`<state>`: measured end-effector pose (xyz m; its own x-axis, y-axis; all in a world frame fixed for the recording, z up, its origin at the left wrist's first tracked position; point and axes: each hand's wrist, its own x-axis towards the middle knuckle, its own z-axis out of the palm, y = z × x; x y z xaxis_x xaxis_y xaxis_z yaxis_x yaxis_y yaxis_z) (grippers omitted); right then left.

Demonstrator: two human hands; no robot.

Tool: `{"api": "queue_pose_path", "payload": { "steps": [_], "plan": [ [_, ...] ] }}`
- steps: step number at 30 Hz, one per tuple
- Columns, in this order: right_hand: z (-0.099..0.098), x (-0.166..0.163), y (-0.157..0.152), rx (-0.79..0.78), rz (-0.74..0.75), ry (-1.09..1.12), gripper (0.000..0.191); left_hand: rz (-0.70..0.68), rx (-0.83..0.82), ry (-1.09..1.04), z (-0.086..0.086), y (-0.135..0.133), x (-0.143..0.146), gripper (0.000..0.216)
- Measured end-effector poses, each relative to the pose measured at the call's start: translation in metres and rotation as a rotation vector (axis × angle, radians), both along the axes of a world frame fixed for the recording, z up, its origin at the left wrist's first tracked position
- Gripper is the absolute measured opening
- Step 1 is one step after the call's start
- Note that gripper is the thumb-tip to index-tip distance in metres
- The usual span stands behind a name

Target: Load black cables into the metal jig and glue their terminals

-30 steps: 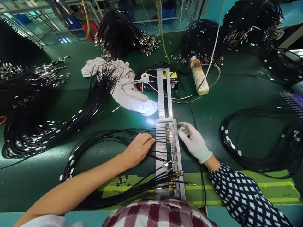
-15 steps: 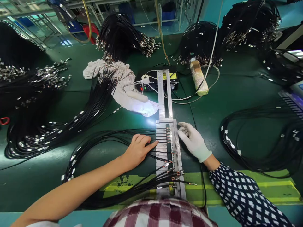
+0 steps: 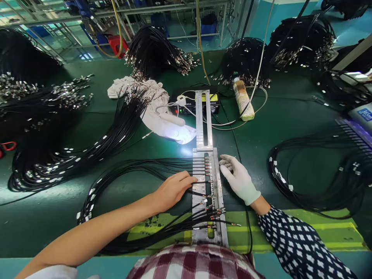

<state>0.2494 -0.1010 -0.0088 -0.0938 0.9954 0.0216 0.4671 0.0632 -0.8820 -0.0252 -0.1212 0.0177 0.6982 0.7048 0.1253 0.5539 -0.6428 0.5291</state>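
A slotted metal jig (image 3: 200,166) lies lengthwise in front of me, with several black cables across its grooves and their metal-tipped ends on its right side. My bare left hand (image 3: 173,190) rests at the jig's left edge. Its fingers are closed around a black cable (image 3: 201,181), with the fingertips pressed down on the jig; part of the grip is hidden under the hand. My right hand (image 3: 238,178), in a white glove with darkened fingertips, is beside the jig's right edge. Its fingers are loosely bent, thumb apart, and I see nothing held. Nearer cable ends (image 3: 215,213) lie unevenly over the jig.
A lit white cloth bundle (image 3: 162,116) lies left of the jig's far end, by a black control box (image 3: 215,104). A wrapped bottle (image 3: 243,100) stands to the right. Black cable bundles (image 3: 116,135) cover the left; a cable coil (image 3: 279,170) lies right.
My left hand has slid slightly toward me along the jig, its extended index finger now drawn in at a lower cable. My right hand stays beside the jig. The view has tilted up slightly.
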Motion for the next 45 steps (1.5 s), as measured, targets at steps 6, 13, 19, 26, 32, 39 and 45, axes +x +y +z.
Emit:
{"api": "queue_pose_path", "payload": {
  "steps": [6, 13, 19, 26, 32, 39, 45],
  "plan": [
    [0.001, 0.000, 0.001, -0.017, 0.013, 0.004, 0.034, -0.030, 0.298, 0.145, 0.002, 0.006, -0.008, 0.037],
    [0.005, 0.000, 0.000, -0.012, 0.015, -0.006, 0.034, -0.030, 0.404, 0.246, 0.006, 0.008, -0.002, 0.036],
    [0.003, 0.000, 0.000, -0.004, 0.019, -0.007, 0.033, -0.091, 0.338, 0.210, 0.007, 0.022, -0.005, 0.038],
    [0.006, 0.000, 0.001, -0.001, 0.029, -0.030, 0.032, -0.137, 0.274, 0.143, 0.003, 0.027, -0.006, 0.038],
    [0.007, 0.000, 0.000, 0.000, 0.031, -0.032, 0.033, -0.071, 0.383, 0.103, -0.007, 0.015, -0.006, 0.031],
    [0.009, -0.001, 0.002, -0.005, 0.031, -0.039, 0.033, -0.007, 0.438, 0.220, -0.012, -0.001, -0.011, 0.039],
    [0.007, 0.000, -0.002, 0.028, 0.037, -0.052, 0.032, -0.056, 0.286, 0.174, -0.007, -0.009, -0.008, 0.028]
  ]
}}
